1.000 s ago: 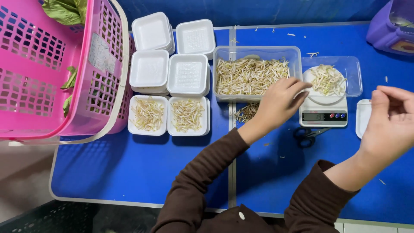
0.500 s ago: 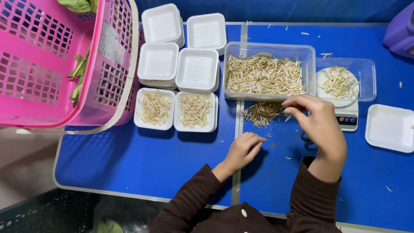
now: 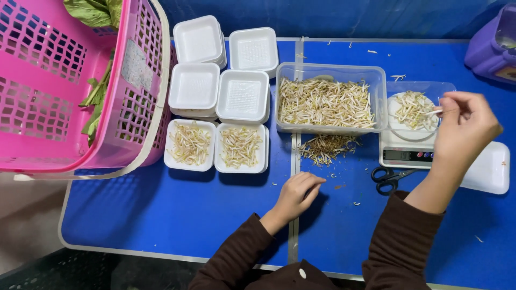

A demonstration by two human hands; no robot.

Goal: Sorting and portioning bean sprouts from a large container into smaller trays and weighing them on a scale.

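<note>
My right hand point(image 3: 466, 126) pinches a few bean sprouts point(image 3: 436, 111) just over the round dish of sprouts point(image 3: 411, 110) on the small white scale point(image 3: 407, 156). My left hand point(image 3: 298, 193) rests on the blue table point(image 3: 161, 209) with fingers curled and nothing in it, below a loose pile of sprouts point(image 3: 328, 147). A clear tub point(image 3: 329, 102) full of sprouts stands behind that pile. Two white foam trays point(image 3: 189, 144) point(image 3: 241, 147) hold portions of sprouts to the left.
Stacks of white foam trays point(image 3: 220, 70) sit behind the filled ones. A pink basket point(image 3: 70, 86) with green leaves overhangs the table's left side. Black scissors point(image 3: 389, 178) lie below the scale, another foam tray point(image 3: 492, 169) to its right, a purple object point(image 3: 494, 40) at far right.
My right hand moved from the loose pile up and right to the dish on the scale, carrying sprouts. My left hand stayed low on the table.
</note>
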